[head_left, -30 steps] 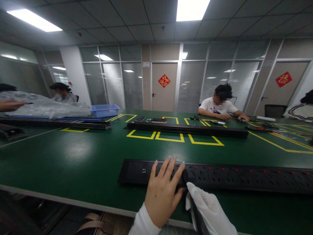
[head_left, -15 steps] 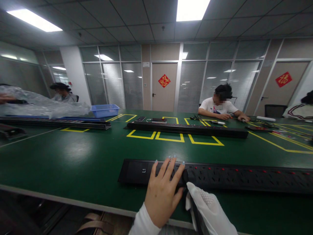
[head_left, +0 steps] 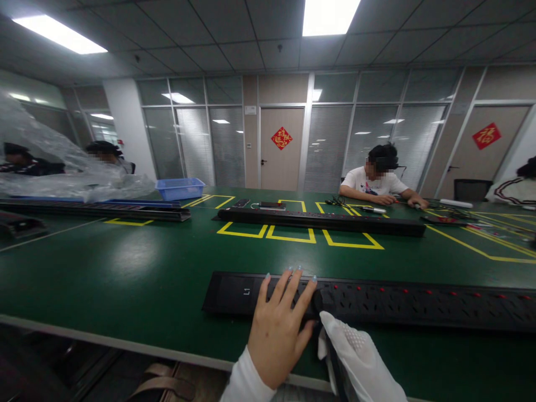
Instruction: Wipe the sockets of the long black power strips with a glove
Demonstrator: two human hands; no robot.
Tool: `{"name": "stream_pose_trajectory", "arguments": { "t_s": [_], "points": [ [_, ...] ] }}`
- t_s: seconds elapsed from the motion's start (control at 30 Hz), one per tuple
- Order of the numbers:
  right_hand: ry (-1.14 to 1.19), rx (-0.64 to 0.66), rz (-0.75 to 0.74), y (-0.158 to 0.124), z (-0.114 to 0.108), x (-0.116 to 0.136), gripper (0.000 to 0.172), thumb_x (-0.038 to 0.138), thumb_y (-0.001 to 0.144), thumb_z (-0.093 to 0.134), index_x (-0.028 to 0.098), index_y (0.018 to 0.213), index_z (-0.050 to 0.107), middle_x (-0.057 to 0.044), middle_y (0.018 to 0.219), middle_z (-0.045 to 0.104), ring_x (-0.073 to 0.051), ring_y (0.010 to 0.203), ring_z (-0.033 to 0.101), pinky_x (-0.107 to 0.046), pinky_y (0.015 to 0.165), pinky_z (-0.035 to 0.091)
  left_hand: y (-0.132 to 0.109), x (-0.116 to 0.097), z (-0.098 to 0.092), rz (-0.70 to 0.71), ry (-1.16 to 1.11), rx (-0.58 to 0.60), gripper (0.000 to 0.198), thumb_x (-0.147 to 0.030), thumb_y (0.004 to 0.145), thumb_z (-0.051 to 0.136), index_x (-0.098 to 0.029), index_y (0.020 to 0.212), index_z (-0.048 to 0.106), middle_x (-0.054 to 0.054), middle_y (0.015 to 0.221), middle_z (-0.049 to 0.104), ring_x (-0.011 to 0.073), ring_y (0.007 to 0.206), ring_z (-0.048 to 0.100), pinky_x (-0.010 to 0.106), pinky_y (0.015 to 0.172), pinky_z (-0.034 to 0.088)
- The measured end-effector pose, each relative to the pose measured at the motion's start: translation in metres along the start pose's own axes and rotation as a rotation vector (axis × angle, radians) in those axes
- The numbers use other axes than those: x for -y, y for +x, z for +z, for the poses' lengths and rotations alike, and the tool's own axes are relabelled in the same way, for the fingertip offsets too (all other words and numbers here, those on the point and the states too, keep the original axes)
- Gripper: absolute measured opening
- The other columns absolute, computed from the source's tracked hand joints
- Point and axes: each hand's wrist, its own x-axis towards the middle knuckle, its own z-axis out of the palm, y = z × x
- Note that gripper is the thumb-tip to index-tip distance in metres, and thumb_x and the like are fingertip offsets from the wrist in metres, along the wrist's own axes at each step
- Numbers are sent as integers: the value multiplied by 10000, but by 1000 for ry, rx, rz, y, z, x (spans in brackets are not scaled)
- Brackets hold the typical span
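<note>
A long black power strip (head_left: 419,304) with rows of sockets and small red lights lies across the green table (head_left: 138,273) in front of me. My bare left hand (head_left: 278,329) rests flat on its left part, fingers spread over the sockets. My right hand (head_left: 355,357), in a white glove, is just right of it at the strip's near edge. Its fingers are pressed together on a black plug (head_left: 319,301) that touches the strip. A dark cord runs under the glove.
Another long black strip (head_left: 322,221) lies mid-table among yellow tape marks, and a third (head_left: 96,210) lies at the left. A blue bin (head_left: 180,188) and clear plastic sheeting (head_left: 50,162) are at the far left. People sit at the far side and at the left.
At the far left the clear plastic sheeting has been lifted up higher by a co-worker. My two hands and the near strip have stayed put.
</note>
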Motion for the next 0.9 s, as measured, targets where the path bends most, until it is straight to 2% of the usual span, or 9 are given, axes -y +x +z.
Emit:
{"name": "stream_pose_trajectory", "arguments": {
  "t_s": [0.4,0.53,0.9],
  "points": [
    [5,6,-16,1,-1,0,732,814,809,384,211,436,567,-64,511,631,-177,512,608,-264,609,514,0,0,2,6,6,-13,532,-472,918,510,-346,1421,395,-7,1460,465,216,1331,412,463,1130,203],
    [11,-2,-12,0,-1,0,741,830,794,377,212,436,572,-67,504,632,-186,507,612,-276,612,521,0,0,1,12,39,-17,539,-473,904,529,-346,1414,411,-4,1450,476,224,1316,429,460,1127,235],
    [-9,-25,25,0,2,3,774,872,763,328,218,411,547,-66,497,613,-186,502,595,-278,612,507,1,0,1,10,27,-10,526,-479,918,498,-349,1418,401,-6,1451,476,221,1323,420,461,1130,225]
  ]
}}
